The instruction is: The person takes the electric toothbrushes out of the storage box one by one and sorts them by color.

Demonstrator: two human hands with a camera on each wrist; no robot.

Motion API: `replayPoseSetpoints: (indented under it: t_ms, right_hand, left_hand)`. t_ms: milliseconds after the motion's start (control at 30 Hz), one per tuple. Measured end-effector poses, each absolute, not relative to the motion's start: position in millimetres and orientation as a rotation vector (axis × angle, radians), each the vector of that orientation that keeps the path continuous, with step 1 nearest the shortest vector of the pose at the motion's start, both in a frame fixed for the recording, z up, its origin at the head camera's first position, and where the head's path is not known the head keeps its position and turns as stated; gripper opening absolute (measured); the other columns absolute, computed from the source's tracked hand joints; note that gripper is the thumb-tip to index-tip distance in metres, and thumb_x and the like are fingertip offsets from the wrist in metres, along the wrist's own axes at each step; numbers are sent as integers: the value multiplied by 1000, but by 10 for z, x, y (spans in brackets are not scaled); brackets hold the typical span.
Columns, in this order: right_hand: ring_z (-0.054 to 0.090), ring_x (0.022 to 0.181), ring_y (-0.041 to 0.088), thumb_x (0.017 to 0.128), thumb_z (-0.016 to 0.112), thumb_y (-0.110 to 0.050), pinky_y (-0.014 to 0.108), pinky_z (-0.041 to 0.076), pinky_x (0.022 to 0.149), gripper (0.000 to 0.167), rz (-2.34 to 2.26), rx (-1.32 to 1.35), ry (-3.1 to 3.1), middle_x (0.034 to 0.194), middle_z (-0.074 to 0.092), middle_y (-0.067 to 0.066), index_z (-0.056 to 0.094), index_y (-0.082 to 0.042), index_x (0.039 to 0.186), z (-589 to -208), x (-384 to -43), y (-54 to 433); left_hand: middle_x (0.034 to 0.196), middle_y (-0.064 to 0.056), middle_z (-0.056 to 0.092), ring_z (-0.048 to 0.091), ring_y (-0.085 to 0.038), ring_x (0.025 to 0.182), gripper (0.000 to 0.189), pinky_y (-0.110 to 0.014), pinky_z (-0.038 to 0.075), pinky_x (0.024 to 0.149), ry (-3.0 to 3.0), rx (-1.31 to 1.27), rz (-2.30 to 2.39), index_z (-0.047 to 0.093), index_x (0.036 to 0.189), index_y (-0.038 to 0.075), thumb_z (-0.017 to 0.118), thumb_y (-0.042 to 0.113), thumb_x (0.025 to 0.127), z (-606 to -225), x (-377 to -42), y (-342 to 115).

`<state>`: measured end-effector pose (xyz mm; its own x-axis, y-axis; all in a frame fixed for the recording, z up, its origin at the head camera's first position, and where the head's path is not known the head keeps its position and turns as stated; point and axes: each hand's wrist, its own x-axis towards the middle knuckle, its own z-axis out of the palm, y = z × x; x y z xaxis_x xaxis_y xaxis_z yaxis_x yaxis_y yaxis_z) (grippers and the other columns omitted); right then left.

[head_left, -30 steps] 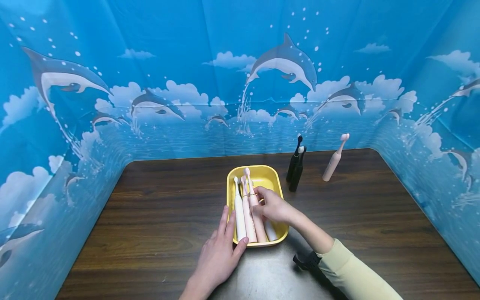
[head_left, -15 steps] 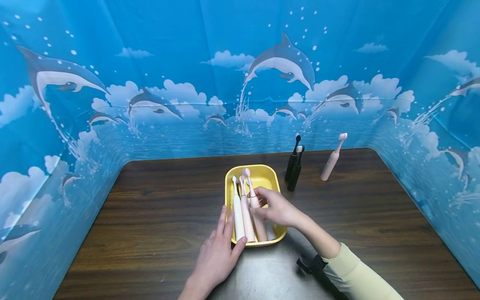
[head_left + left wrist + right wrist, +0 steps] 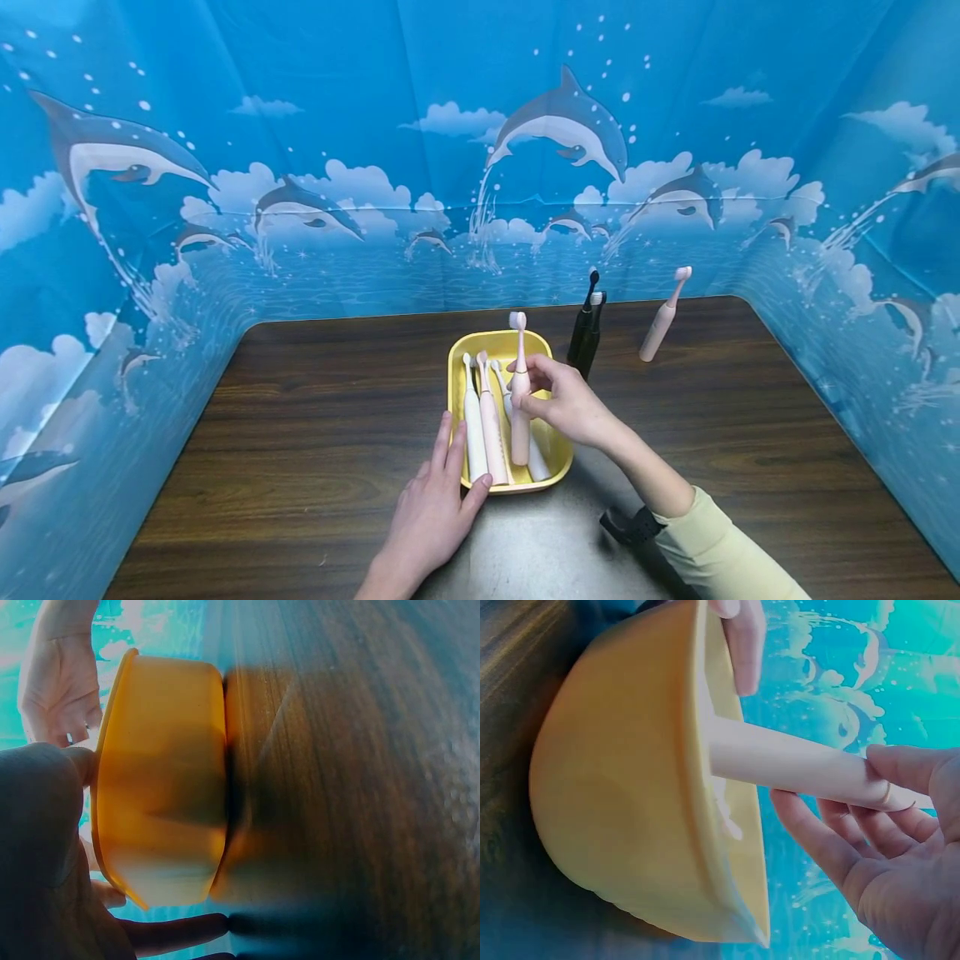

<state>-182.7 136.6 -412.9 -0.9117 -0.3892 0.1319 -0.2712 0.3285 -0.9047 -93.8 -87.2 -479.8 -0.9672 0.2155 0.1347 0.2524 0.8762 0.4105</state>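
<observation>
A yellow tray (image 3: pixel 525 489) holds several electric toothbrushes. My right hand (image 3: pixel 573 408) pinches a pink electric toothbrush (image 3: pixel 520 446) by its upper body, between thumb and fingers. That brush stands nearly upright, head up, its lower end over the tray. In the right wrist view its handle (image 3: pixel 787 759) slants out past the rim. Inside lie a white toothbrush (image 3: pixel 476 446), a second pink toothbrush (image 3: pixel 492 446) and a pale one (image 3: pixel 537 462) partly hidden behind the held brush. My left hand (image 3: pixel 431 521) rests at the tray's front left corner, fingers extended, thumb on the front rim.
Two black electric toothbrushes (image 3: pixel 590 337) stand upright behind the tray to the right. Farther right stands another pink toothbrush (image 3: pixel 657 332). A dolphin-print curtain (image 3: pixel 337 167) encloses the back and sides of the dark wooden table (image 3: pixel 315 433).
My right hand has lifted the pink toothbrush from among the others and tilted it more upright, moving slightly right. The pale brush beneath now shows more. My left hand has stayed at the corner.
</observation>
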Motion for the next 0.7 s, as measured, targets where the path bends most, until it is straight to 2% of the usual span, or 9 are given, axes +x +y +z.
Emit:
replayPoseSetpoints:
  t_ms: [333,467,700]
  right_hand:
    - [66,96,23,92,70,6,47,52,91,36,-1792,-600,2528,104,70,11,61,1,127,-4042,-1847,1478]
    - [68,98,24,92,69,6,42,53,88,37,-1856,-575,2543,110,71,14,61,0,128,-4004,-1837,1546]
    - [67,110,34,93,69,8,29,53,91,39,-2055,-583,2528,115,68,24,58,4,130,-3970,-1845,1636]
  left_hand:
    - [170,-8,18,65,-42,107,74,-59,53,79,-2981,-365,-656,36,160,10,58,49,101,-4795,-949,-871]
    - [170,-8,17,64,-42,108,74,-59,53,80,-2980,-364,-658,35,160,10,58,49,101,-4794,-948,-867]
    - [170,-10,19,63,-44,111,74,-60,53,80,-2964,-370,-663,35,160,9,58,49,102,-4807,-936,-871]
